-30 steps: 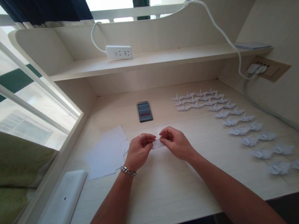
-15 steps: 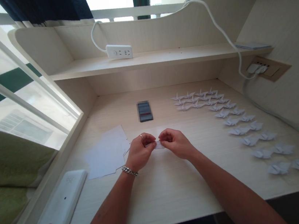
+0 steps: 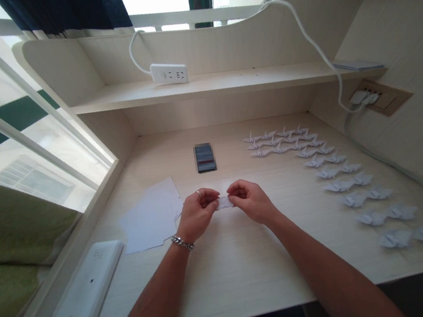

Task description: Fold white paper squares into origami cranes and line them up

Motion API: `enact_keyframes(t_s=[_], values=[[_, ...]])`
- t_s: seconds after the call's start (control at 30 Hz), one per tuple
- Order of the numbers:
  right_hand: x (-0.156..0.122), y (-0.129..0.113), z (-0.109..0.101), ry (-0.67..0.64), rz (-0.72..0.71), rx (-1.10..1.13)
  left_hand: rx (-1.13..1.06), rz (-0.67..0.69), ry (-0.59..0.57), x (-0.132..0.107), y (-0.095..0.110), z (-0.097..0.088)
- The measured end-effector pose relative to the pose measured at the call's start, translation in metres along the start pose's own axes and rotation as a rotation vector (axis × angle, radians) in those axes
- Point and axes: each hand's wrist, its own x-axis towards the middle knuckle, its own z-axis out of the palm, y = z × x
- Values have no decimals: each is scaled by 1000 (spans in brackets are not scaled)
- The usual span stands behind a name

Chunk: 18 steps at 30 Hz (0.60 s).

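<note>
Between my hands, over the middle of the desk, is a small folded piece of white paper [image 3: 224, 202]. My left hand [image 3: 199, 213], with a ring and a chain bracelet, pinches its left end. The right end is pinched between the thumb and fingers of my right hand [image 3: 251, 201]. Parts of the paper are hidden behind my fingertips. To the left lies a loose stack of white paper sheets [image 3: 149, 218]. Rows of folded white paper cranes [image 3: 347, 183] run along the right side of the desk.
A dark, blurred-out rectangular device [image 3: 205, 158] lies beyond my hands. At the left front edge stands a long white lamp-like device [image 3: 85, 294]. The shelf [image 3: 225, 81] carries a white power strip [image 3: 169, 73]. A white cable [image 3: 313, 41] hangs to the wall socket [image 3: 380, 96].
My fingertips have moved slightly apart, so more of the folded paper shows between them. My right hand is a little higher and farther right. The rest looks the same.
</note>
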Motion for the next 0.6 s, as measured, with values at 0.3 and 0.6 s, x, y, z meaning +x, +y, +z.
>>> enact_keyframes(t_s=[0.3, 0.6], values=[[-2, -7, -1, 266, -169, -241, 16, -10, 124, 1, -2, 0], [-8, -9, 24, 142, -181, -218, 209, 102, 274, -2, -2, 7]])
